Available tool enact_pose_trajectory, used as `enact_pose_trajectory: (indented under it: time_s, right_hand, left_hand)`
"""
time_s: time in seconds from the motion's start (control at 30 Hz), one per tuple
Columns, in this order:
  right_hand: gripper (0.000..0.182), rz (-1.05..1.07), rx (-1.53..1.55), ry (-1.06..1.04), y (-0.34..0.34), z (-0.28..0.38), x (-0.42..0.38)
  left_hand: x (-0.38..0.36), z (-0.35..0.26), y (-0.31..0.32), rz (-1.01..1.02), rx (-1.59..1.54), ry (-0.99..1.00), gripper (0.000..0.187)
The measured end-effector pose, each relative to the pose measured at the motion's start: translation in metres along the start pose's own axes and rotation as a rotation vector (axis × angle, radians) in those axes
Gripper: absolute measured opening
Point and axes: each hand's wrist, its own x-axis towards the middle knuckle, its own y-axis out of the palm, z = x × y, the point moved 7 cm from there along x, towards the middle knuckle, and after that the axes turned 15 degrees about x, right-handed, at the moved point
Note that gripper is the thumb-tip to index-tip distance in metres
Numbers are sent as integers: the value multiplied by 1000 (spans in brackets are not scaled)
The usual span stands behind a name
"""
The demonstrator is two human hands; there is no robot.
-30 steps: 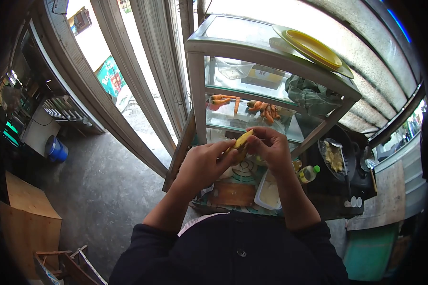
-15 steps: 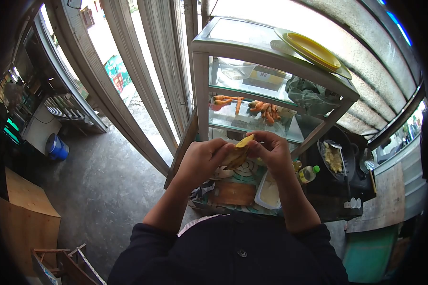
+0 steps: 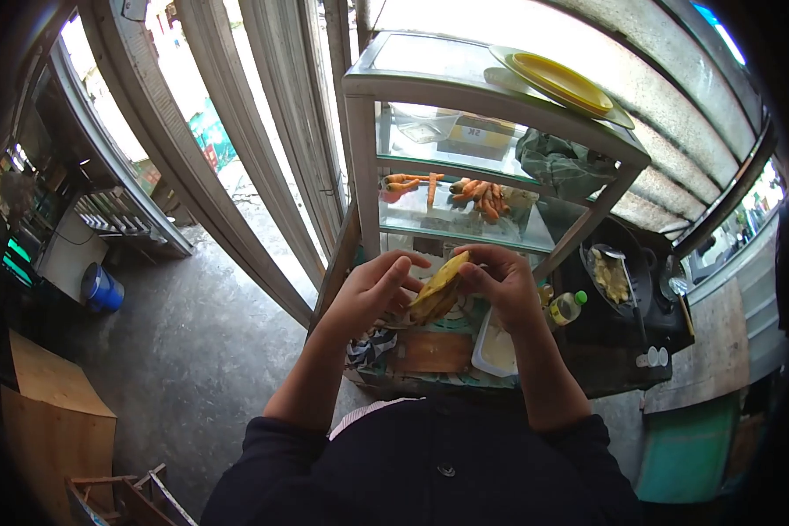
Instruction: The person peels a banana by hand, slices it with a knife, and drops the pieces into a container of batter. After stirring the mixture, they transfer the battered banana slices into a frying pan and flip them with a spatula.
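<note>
A yellow banana with brown-marked peel is held up over the counter by my right hand, its thumb and fingers pinching the upper end. On the other side, my left hand has its thumb raised and fingers apart, close beside the banana. Below the hands lie a brown wooden board and a white plastic tub with pale contents. A striped cloth is bunched left of the board.
A glass display case stands ahead, with carrots on a shelf and yellow plates on top. To the right, a wok with food and a spatula sits on the stove, near a green-capped bottle. A blue bucket stands far left.
My left hand has let go of the banana and its fingers have spread. More of the banana shows now, still in my right hand. The view has shifted slightly.
</note>
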Motion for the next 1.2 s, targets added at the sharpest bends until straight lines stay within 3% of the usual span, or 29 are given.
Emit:
enact_pose_trajectory:
  time_s: [0.07,0.13,0.2,0.3,0.37,0.43,0.5,0.63,0.73,0.83,0.9,1.03,1.1,1.13,1.2]
  right_hand:
    - [34,100,-88,50,1,-10,-2]
    - [34,59,-64,51,-5,-25,-3]
    - [35,11,-39,54,-19,-39,-5]
    - [33,-322,-124,-70,-83,-57,-22]
    - [39,-558,-641,-285,-157,-97,-63]
    - [47,-915,-817,-296,-220,-153,-132]
    - [52,-1159,-915,77,-275,-224,-190]
    - [54,-1085,-867,260,-270,-217,-200]
    - [43,-965,-967,341,-293,-230,-196]
    - [27,-910,-947,343,-298,-234,-197]
    - [24,-911,-621,348,-288,-225,-200]
    - [21,-871,-395,339,-303,-214,-230]
    - [23,-821,-239,284,-308,-192,-251]
    - [23,-825,-245,289,-311,-177,-262]
    - [27,-765,-313,245,-314,-146,-279]
  left_hand:
    - [10,27,19,74,4,45,45]
    - [12,30,35,149,7,90,51]
    - [9,46,52,289,23,-113,54]
    - [6,68,42,250,-148,-184,53]
    - [-2,79,28,133,-334,-282,47]
    - [-9,98,17,97,-284,-288,43]
    - [-11,130,11,29,-212,-327,35]
    - [-9,201,35,24,-168,-472,32]
    - [-10,237,60,2,-195,-622,31]
    - [-6,281,84,58,-166,-573,27]
    - [-10,290,98,94,-135,-533,29]
    - [-15,307,114,159,-28,-636,33]
    - [-8,306,122,218,308,-597,30]
    - [-5,308,130,223,302,-599,30]
    - [16,289,149,162,762,-299,26]
